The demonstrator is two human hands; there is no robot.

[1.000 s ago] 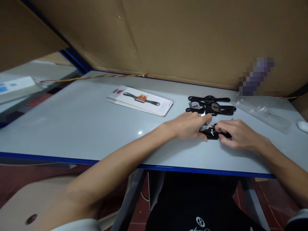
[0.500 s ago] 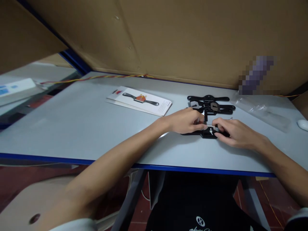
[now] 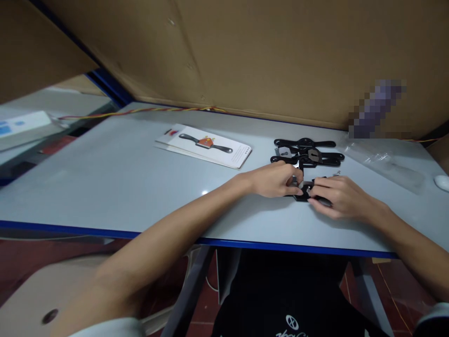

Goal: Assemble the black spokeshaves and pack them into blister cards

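A black spokeshave (image 3: 300, 197) lies flat on the table near its front edge, between my two hands. My left hand (image 3: 275, 180) is closed around its left side, thumb and forefinger at the middle part. From the right, my right hand (image 3: 336, 196) pinches at the middle, fingertips against a small silvery screw (image 3: 309, 190). The right handle is mostly hidden under that hand. Just beyond lie several more black spokeshaves (image 3: 305, 142), with loose metal plates (image 3: 315, 156) on top. A small silvery screw piece (image 3: 337, 173) rests behind my right hand.
Printed cards (image 3: 206, 145) showing a spokeshave lie stacked at the left back. Clear plastic bags (image 3: 386, 164) are at the right, near a white rounded object (image 3: 441, 182). A cardboard wall (image 3: 245, 61) stands behind the table (image 3: 87, 187). A twisted wire (image 3: 157, 109) runs along the back edge.
My right fingers have moved slightly left onto the screw at the spokeshave's middle. My left hand stays at its left side, shifted slightly.
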